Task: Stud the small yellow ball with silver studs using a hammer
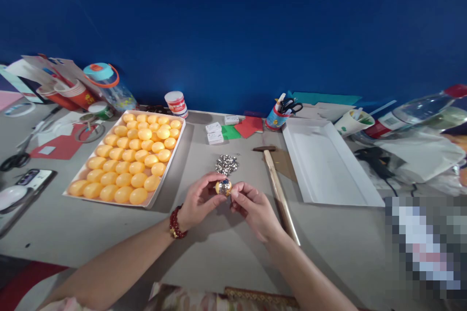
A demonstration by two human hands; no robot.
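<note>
While the left hand [199, 201] steadies a partly silvered ball [223, 187] at the centre of the frame, the right hand [253, 206] works at its right edge. The left fingers are curled around the ball and hold it; the right thumb and forefinger come close together at its side, but whether they pinch a small piece cannot be told. Silver covers much of the ball's visible face, with orange showing at the edges, so this one looks well advanced but not finished. Just above the hands, a heap of silver pieces [226, 164] lies on the worktop [219, 257], so material remains. At centre left, a shallow box [150, 198] holds rows of orange balls [124, 180], all plain as far as can be seen; most of the work therefore seems left. A hammer [279, 189] lies right of centre, near the right hand, and a white tray [328, 165] sits farther right. Small white boxes [215, 137] and red paper [250, 126] lie above the heap.
</note>
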